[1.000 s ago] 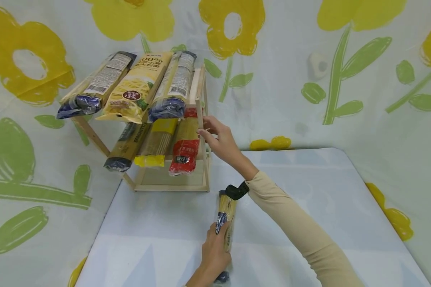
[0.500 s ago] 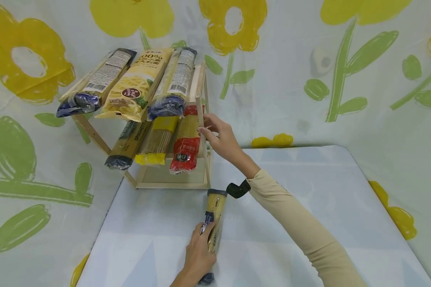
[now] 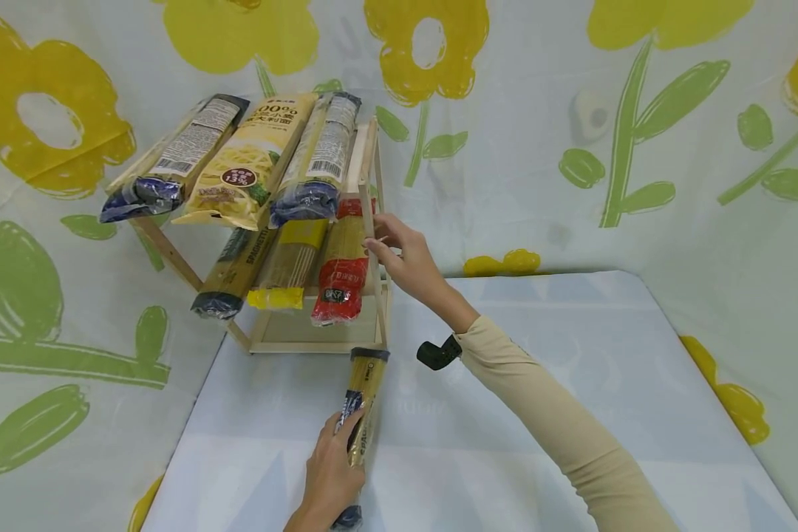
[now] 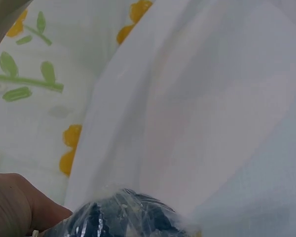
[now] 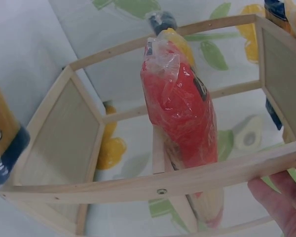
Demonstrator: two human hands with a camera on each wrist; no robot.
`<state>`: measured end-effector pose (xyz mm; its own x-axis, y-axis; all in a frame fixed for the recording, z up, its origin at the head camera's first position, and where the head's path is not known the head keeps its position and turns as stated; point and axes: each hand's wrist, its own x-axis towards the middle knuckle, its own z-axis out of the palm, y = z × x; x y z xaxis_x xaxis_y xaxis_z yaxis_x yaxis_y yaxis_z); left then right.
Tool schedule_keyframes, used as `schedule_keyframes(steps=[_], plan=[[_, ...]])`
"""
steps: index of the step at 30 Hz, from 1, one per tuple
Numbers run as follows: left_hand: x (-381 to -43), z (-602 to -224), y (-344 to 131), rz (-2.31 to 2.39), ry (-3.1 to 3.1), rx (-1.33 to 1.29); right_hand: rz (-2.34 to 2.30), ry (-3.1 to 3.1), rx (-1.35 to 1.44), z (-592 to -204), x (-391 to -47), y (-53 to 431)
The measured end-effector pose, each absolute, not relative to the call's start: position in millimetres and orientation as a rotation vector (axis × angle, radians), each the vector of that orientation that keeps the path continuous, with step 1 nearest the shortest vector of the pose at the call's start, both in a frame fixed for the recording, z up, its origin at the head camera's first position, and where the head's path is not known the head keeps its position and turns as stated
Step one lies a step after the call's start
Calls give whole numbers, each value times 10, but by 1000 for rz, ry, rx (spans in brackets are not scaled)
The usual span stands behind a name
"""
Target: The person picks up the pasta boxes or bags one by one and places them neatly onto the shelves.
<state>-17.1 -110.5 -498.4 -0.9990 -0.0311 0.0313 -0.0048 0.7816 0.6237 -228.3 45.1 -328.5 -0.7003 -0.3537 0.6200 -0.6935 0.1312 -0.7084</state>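
My left hand (image 3: 332, 473) grips a clear-wrapped pack of spaghetti (image 3: 367, 373) with dark blue ends, its far end close to the front foot of a wooden rack (image 3: 319, 347). In the left wrist view, the pack's crinkled blue end (image 4: 123, 217) shows beside part of the hand (image 4: 24, 207). My right hand (image 3: 412, 258) holds the rack's right upright, thumb in front and fingers behind. Seen from the right wrist, those fingers (image 5: 278, 200) lie against the wooden bar (image 5: 138, 190), and a red-ended pasta pack (image 5: 182, 108) rests on the middle shelf.
Three pasta packs lie on the rack's top shelf, including a yellow one (image 3: 249, 166). Below sit a dark-ended spaghetti pack (image 3: 236, 273), a yellow-ended one (image 3: 289, 266) and the red one. A flower-print backdrop (image 3: 505, 148) rises behind the pale table (image 3: 539, 421).
My left hand has moved left with the spaghetti pack, bringing its far end in front of the rack's right foot. My right hand keeps its hold on the upright.
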Motion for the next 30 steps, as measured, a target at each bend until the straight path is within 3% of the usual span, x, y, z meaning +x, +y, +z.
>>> schedule_keyframes(steps=[11, 30], plan=[[-339, -4914, -1447, -1023, -2916, 100, 1591, -2102, 1033, -3286, -2290, 444], [-966, -4874, -1853, -947, -2806, 47, 1584, -2092, 1039, -3303, -2287, 448]])
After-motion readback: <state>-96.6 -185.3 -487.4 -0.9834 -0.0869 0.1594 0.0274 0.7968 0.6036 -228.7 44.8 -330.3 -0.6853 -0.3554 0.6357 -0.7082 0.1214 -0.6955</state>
